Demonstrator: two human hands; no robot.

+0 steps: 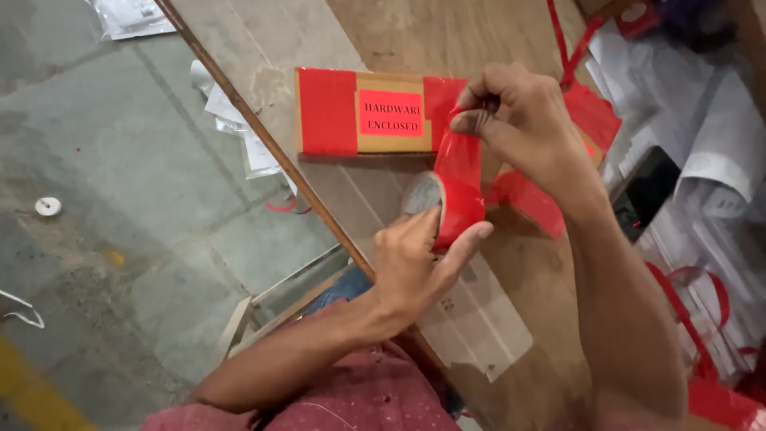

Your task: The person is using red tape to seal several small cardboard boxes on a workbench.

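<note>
Left grip [419, 259]: fingers and thumb clamped around the roll of red tape [447, 209].
Right grip [523, 120]: fingertips pinching the free end of the tape strip [459, 160], just above the roll.
Box [363, 112]: flat cardboard, red-taped, beyond both grips on the tabletop [447, 32].
Papers [718, 160]: heaped right of the right grip.

Two bare forearms are seen, with no watch, bracelet or glove worn on either. No rings can be made out on the fingers [459, 254] of the left hand [415, 263], nor on those of the right hand [519, 120]. A dark red (almost maroon) garment with a fine pale speckled pattern is worn on the upper body, its short sleeve ending above the left elbow. A patch of blue denim is visible below it.
</note>
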